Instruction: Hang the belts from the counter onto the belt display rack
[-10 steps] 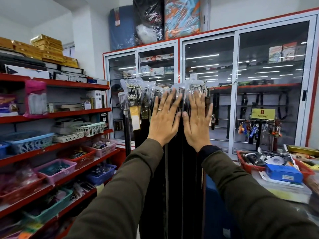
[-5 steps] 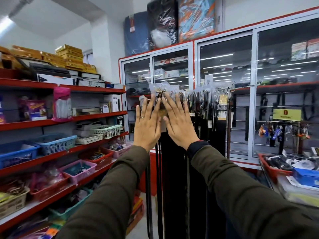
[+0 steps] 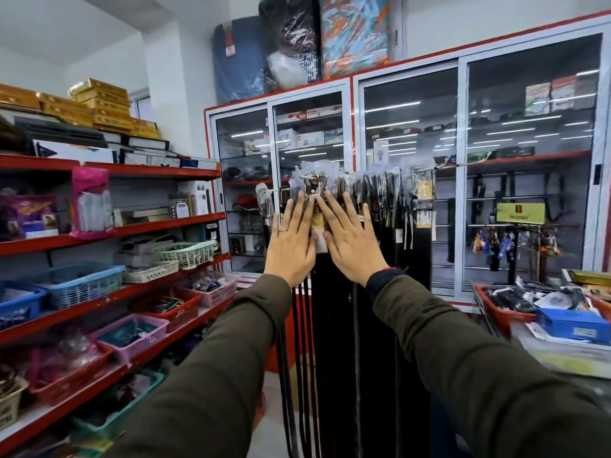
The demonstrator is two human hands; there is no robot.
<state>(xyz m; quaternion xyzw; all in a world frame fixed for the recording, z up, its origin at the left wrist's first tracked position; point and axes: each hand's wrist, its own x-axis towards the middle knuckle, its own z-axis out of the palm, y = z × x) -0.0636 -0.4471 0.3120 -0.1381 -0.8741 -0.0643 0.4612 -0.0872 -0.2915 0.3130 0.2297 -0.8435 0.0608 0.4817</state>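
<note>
While the belts [image 3: 334,325] hang in a dark row from the belt display rack [image 3: 426,167], both hands lie flat against them just below the buckles. The left hand [image 3: 291,246] and right hand [image 3: 350,246] are spread, fingers straight, gripping nothing.

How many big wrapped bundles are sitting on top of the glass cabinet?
3, side by side on the cabinet's left end: a blue plastic-wrapped bundle on the left, a dark one in the middle, an orange-and-teal patterned one on the right. More may be hidden behind.
</note>
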